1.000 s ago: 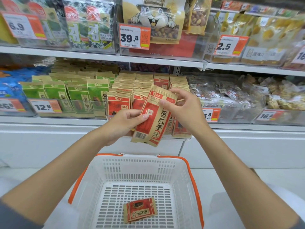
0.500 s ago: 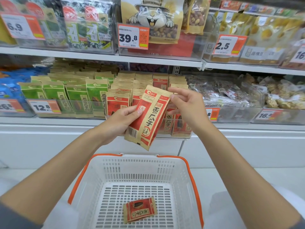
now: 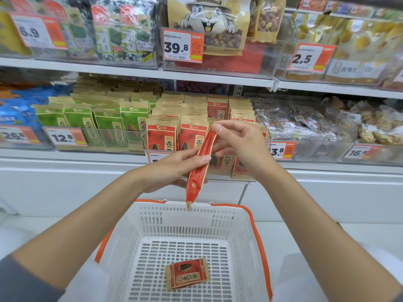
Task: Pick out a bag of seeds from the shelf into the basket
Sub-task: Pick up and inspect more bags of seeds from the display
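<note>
A red and tan bag of seeds point(image 3: 199, 168) hangs edge-on in front of the shelf, above the far rim of the white basket point(image 3: 242, 234). My left hand point(image 3: 174, 168) grips its lower middle between thumb and fingers. My right hand point(image 3: 239, 142) pinches its top corner. A second red seed bag point(image 3: 187, 274) lies flat on the basket floor. More red seed bags point(image 3: 161, 136) stand in rows on the shelf behind my hands.
Green seed bags point(image 3: 104, 127) fill the shelf tray to the left, clear bins of snacks point(image 3: 305, 125) the right. An upper shelf point(image 3: 152, 73) carries packets and price tags. The basket has orange handles point(image 3: 259, 240) and sits below the white shelf base.
The held bag has turned from face-on to edge-on and dropped slightly toward the basket. My right hand has shifted to its top corner. The bag in the basket has not moved.
</note>
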`<state>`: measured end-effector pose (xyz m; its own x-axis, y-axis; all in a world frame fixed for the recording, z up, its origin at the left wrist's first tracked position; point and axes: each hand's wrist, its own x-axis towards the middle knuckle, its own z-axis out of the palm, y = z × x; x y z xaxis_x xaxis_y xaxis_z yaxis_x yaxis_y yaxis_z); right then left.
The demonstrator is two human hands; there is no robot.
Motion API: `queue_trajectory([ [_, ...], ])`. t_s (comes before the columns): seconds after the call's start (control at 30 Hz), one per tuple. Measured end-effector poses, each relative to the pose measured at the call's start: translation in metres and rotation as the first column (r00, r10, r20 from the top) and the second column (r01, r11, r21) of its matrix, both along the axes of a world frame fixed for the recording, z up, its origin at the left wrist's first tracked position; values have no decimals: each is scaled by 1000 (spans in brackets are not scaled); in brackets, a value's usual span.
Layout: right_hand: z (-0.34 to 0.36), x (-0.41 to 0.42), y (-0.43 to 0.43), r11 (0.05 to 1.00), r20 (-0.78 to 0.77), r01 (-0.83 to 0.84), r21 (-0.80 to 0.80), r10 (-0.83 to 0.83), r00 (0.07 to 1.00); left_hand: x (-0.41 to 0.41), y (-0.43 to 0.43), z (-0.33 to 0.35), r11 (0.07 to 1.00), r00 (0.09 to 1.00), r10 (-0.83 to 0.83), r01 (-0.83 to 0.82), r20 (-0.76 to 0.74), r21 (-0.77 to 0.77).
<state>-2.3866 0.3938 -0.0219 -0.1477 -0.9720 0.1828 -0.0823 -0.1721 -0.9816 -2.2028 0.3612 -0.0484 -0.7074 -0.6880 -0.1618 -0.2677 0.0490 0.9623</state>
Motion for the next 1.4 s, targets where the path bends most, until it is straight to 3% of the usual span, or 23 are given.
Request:
queue_trajectory([
  [0.4, -4, -3, -3, 1000, -25, 0, 14, 1, 1000, -3, -2, -3, 997, 998, -12, 16, -54, 72],
  [0.63, -4, -10, -4, 998, -277, 61, -7, -60, 959, -2, -9, -1, 961, 945, 161, -85, -284, 264],
  [0.77, -6, -9, -1, 999, -256, -18, 28, 25, 966, 1, -11, 5, 938, 909, 217, -93, -357, 333],
  [0.93, -9, -9, -5, 999, -284, 40, -36, -49, 957, 3, -14, 4, 950, 922, 222, -131, -318, 284],
  [1.1, -15, -8, -7, 999, -379, 31, -41, -44, 924, 0, -15, -1, 970, 949, 236, -218, -211, 105],
  [1.23, -8, -11, -1, 1000, -438, 2, 30, 11, 899, -2, -14, -5, 966, 946, 259, -255, -195, 46],
  [1.4, 7, -20, 0, 997, -523, 64, -50, -81, 849, -6, -19, -1, 939, 913, 315, -339, -258, -51],
])
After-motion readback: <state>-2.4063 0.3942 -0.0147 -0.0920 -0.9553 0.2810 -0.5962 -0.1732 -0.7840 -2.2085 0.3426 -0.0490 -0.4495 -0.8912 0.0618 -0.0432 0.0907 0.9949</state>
